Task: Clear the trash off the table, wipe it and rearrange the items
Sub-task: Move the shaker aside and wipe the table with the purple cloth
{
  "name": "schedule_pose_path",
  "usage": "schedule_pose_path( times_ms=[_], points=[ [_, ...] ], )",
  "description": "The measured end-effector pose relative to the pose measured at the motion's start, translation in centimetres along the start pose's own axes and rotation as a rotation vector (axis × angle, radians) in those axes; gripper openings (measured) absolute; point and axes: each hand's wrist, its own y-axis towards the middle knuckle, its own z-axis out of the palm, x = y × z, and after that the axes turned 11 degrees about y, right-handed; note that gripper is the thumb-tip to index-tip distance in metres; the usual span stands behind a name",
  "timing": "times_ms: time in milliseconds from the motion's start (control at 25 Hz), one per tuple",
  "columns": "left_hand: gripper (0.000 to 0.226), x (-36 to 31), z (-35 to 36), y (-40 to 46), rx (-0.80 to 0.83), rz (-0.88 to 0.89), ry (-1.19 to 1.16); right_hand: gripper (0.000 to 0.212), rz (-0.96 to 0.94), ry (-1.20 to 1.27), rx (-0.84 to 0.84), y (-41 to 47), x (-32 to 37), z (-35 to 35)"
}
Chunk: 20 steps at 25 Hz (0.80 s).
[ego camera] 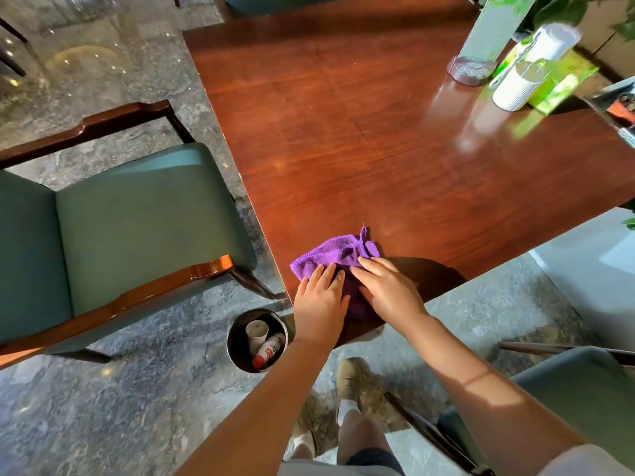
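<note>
While both hands, left hand [321,297] and right hand [388,290], press flat with straight fingers on the purple cloth [335,259] at the surface's [378,132] near corner, a careless push could slide it off the edge toward the bin [237,355] below.

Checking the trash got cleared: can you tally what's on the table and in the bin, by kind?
Purple cloth on the table: 1
Clear menu stand: 1
White cylinder container: 1
Green card: 1
Paper cup in the bin: 1
Bottle in the bin: 1
Total: 6
</note>
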Motion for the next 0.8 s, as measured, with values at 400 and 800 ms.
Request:
schedule_pose_path(
  times_ms=[400, 800],
  points=[
    [0.024, 1.6, -4.0, 0.5, 0.014, -0.029, -0.155, 0.013, -0.052, 0.041, 0.028, 1.0, 3.1, -2.6],
    [0.029, 4.5, -9.8, 7.5, -0.211, -0.125, -0.147, 0.016, -0.294, 0.072, -0.069, 10.8, 5.5, -8.3]
  ],
)
